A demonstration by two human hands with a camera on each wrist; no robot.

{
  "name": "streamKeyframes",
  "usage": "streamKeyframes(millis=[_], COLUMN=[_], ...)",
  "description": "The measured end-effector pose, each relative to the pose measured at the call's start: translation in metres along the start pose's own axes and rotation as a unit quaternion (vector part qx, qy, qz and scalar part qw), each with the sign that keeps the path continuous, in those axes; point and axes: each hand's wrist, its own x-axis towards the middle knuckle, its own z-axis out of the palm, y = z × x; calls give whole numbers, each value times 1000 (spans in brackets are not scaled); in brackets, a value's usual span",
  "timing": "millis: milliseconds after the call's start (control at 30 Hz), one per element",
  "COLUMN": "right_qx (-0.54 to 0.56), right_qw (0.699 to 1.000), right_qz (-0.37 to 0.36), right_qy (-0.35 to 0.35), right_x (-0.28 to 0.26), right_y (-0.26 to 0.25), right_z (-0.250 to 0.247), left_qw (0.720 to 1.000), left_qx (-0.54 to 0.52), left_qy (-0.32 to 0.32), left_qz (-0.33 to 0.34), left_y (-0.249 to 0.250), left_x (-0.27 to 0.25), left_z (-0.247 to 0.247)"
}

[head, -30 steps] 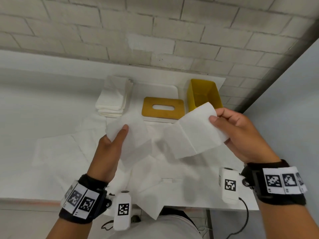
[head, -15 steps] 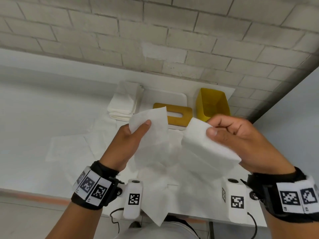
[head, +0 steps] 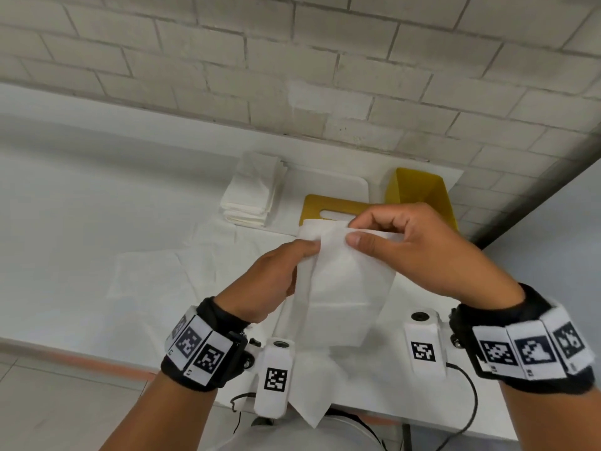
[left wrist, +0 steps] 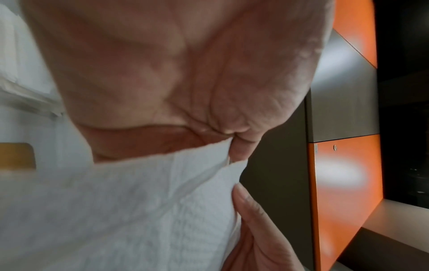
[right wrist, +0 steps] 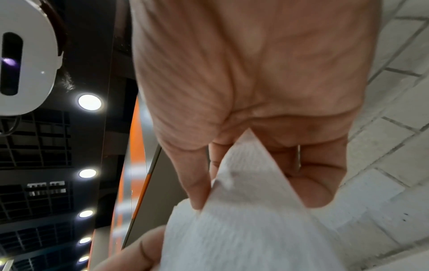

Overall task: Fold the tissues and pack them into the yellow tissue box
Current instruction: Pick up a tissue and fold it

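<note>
So here both hands are up in front of the yellow tissue box, working one tissue in the air rather than flat on the bench. The left hand pinches the sheet's top edge between thumb and fingers, and the right hand pinches that same top edge just beside it, thumb on the near face and curled fingers behind. My guess is the two corners are being brought together on purpose: matching them up top lets the rest of the sheet hang straight down, so gravity lines up the fold for free. The left wrist view backs this up, with two layers of tissue edge meeting right at the fingertips.

The box sits open-topped at the back of the bench, beyond the hands and close to the wall, with nothing visible inside from this angle. Its yellow lid with the slot lies flat just left of the box, off so folded sheets can drop straight in. Further left of the box, past the lid, is a neat stack of folded tissues, probably parked there so it goes in as one bundle. Loose unfolded sheets are spread over the bench nearer than the box, under and left of the hands, so plenty is left to fold.
</note>
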Motion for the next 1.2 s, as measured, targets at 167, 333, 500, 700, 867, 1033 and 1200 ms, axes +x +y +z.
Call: streamKeyframes(millis=[167,333,500,700,867,1033,1200], right_qx=[-3,42,220,263,303,260,246], right_qw=[999,996,966,942,927,938,942], right_qz=[4,20,71,77,44,31,34], right_qy=[47,79,113,195,217,226,227], right_x=[4,8,-3,-9,-8,-5,-3], right_y=[2,4,17,32,25,20,23], right_z=[11,20,32,62,65,70,73], left_qw=[998,998,993,971,953,945,941], left_qx=[17,30,-105,-236,-299,-321,-324], left_qy=[-57,-30,39,16,-20,-35,-51], left_qz=[17,46,48,35,42,47,83], left_y=[0,-4,-9,-12,-12,-14,-16], left_x=[-3,-3,0,4,9,8,5], left_z=[4,6,2,-2,-3,2,3])
